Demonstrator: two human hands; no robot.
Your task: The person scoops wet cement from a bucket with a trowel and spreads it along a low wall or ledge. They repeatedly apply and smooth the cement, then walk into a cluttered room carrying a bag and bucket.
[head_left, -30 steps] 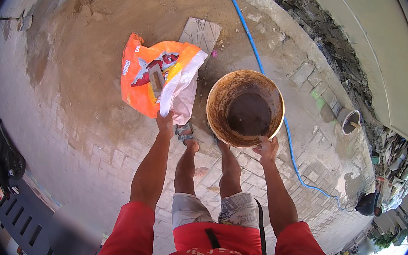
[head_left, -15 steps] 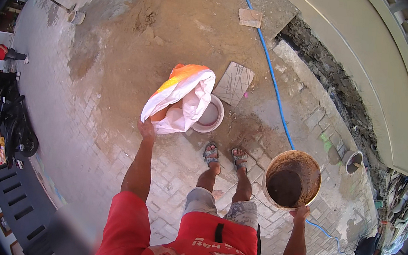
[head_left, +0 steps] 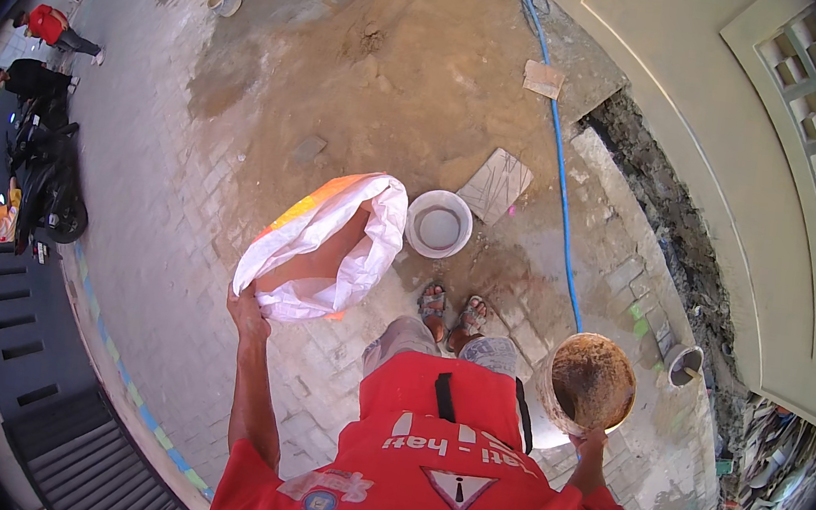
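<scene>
My left hand [head_left: 248, 315] is closed on the rim of a white woven sack [head_left: 381, 224] with an orange and yellow side. The sack's wide mouth faces up toward me and shows a brownish-orange inside; what lies deeper cannot be made out. Off to the right, my right hand [head_left: 591, 441] grips the near rim of a mud-stained bucket [head_left: 605, 383], held tilted with its opening up. Brown residue coats the bucket's inner wall. Between the two, beyond my sandalled feet, a round whitish basin [head_left: 414, 221] stands on the ground, holding something greyish.
A scratched flat tile [head_left: 496, 187] lies beside the basin, near a spread of brown sand [head_left: 378, 80]. A blue hose [head_left: 564, 192] runs along the right, before a trench [head_left: 663, 178] and wall. A small pail [head_left: 685, 365] stands right. People and a motorbike [head_left: 54, 184] are far left.
The sack has moved left and nearer, away from the basin, and its mouth shows wider. The bucket has tipped somewhat in my right hand. My view has shifted, too.
</scene>
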